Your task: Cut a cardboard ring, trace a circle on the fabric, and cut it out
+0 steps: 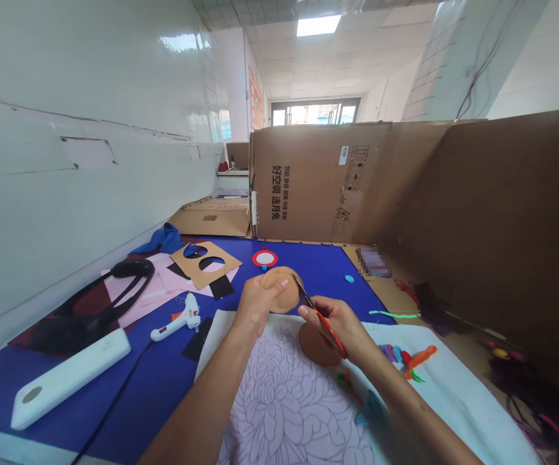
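Apparently the trimming is partway along: two round holes are already cut in the cardboard sheet point(191, 267), and one brown disc point(319, 342) lies on the flower-patterned sheet point(279, 400). The cardboard disc point(286, 298) is held above the counter point(318, 253), clamped in the left hand's point(255, 302) fingers, its rim seemingly unfinished. The right hand point(340, 320) has its fingers closed around the scissors point(325, 325), blades at that rim. Cardboard panels point(308, 187) stand behind; no filled container can be made out.
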The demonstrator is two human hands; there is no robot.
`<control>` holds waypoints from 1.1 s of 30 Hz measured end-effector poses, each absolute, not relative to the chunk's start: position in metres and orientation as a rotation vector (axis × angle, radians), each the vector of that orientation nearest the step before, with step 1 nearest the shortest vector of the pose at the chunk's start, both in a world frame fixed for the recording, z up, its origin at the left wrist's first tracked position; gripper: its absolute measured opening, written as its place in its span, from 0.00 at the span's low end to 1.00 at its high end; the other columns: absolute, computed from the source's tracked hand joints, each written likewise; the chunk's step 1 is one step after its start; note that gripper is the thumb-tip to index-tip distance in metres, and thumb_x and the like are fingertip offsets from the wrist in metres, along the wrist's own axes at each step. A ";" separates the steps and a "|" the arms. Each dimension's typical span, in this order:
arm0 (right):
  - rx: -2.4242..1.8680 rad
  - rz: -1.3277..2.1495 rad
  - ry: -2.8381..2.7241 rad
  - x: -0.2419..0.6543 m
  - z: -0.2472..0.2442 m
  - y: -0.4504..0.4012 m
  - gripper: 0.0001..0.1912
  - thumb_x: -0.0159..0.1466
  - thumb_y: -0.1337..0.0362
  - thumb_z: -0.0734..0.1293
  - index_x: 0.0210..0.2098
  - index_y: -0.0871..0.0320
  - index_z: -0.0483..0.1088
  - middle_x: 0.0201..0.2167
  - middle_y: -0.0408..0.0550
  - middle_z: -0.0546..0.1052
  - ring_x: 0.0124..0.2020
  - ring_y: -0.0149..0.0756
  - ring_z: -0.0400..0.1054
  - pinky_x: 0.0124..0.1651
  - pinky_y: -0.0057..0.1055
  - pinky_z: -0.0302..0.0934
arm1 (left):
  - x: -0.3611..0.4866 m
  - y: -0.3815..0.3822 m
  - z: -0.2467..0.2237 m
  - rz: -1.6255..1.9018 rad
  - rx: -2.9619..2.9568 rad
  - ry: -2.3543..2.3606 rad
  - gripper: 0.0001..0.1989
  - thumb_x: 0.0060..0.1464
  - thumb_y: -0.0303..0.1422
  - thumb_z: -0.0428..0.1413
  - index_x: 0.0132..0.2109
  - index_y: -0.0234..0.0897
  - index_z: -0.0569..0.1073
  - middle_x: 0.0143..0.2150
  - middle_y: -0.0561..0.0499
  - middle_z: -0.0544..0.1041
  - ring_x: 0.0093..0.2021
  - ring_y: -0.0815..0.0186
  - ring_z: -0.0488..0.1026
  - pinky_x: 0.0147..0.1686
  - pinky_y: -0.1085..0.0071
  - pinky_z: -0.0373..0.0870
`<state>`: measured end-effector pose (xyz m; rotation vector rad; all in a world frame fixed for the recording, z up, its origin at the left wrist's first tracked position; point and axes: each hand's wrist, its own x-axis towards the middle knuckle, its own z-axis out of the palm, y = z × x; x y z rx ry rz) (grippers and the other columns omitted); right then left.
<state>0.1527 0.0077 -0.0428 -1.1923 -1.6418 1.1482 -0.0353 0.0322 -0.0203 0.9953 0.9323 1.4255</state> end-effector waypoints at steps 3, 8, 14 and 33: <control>-1.206 1.185 -1.632 0.153 -0.041 0.006 0.29 0.59 0.37 0.75 0.26 0.53 0.65 0.14 0.34 0.60 0.15 0.28 0.52 0.18 0.25 0.44 | -0.036 0.031 -0.018 1.419 1.014 0.917 0.24 0.40 0.40 0.78 0.44 0.32 0.87 0.43 0.40 0.87 0.40 0.56 0.83 0.44 0.64 0.78; -1.245 1.216 -1.619 0.151 -0.035 0.003 0.29 0.57 0.36 0.76 0.26 0.53 0.65 0.13 0.34 0.61 0.14 0.28 0.53 0.16 0.25 0.43 | -0.038 0.030 -0.017 1.405 1.018 0.888 0.24 0.41 0.40 0.77 0.44 0.33 0.87 0.44 0.39 0.87 0.41 0.55 0.83 0.45 0.64 0.77; -1.241 1.229 -1.614 0.152 -0.034 0.001 0.29 0.58 0.36 0.75 0.26 0.53 0.65 0.12 0.34 0.61 0.13 0.27 0.53 0.15 0.25 0.42 | -0.037 0.030 -0.017 1.378 0.975 0.892 0.22 0.40 0.39 0.77 0.43 0.33 0.88 0.41 0.41 0.87 0.38 0.58 0.82 0.43 0.65 0.77; -1.216 1.188 -1.637 0.154 -0.036 0.004 0.30 0.58 0.36 0.75 0.26 0.54 0.65 0.15 0.34 0.60 0.16 0.27 0.52 0.18 0.26 0.43 | -0.038 0.033 -0.020 1.361 0.985 0.865 0.26 0.37 0.41 0.79 0.44 0.33 0.88 0.42 0.40 0.87 0.40 0.57 0.82 0.46 0.64 0.77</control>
